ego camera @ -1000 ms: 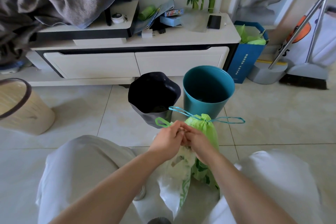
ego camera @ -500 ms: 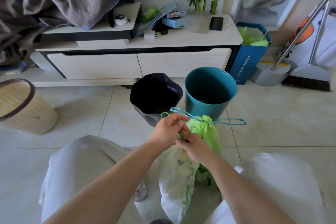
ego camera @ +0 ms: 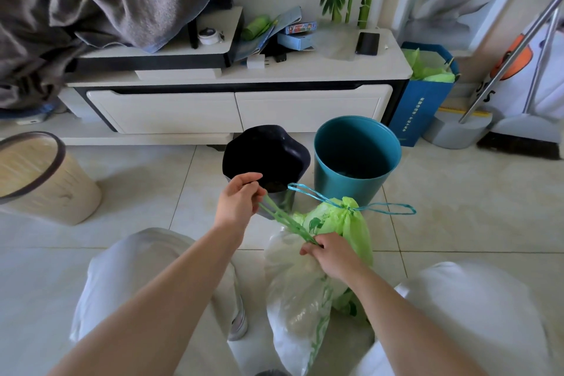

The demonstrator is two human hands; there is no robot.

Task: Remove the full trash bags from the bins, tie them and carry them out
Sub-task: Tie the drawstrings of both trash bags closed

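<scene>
A white translucent trash bag [ego camera: 297, 299] stands on the floor between my knees. My right hand [ego camera: 331, 255] grips its gathered neck. My left hand [ego camera: 239, 201] pinches the bag's green drawstring [ego camera: 282, 218] and holds it stretched up and to the left. Behind it a green trash bag [ego camera: 341, 221] is cinched with a blue drawstring [ego camera: 381, 207] whose loops stick out on both sides. A black bin [ego camera: 265, 159] and a teal bin [ego camera: 357, 156] stand just beyond the bags.
A beige bin [ego camera: 39, 180] stands at the left. A white TV cabinet [ego camera: 238, 107] runs along the wall, with a blue paper bag [ego camera: 424, 101] and a broom and dustpan [ego camera: 515, 131] to its right. My knees flank the bags.
My left hand has pulled the green drawstring out and up to the left, away from my right hand, which stays on the bag's neck. The white bag's neck is drawn tighter.
</scene>
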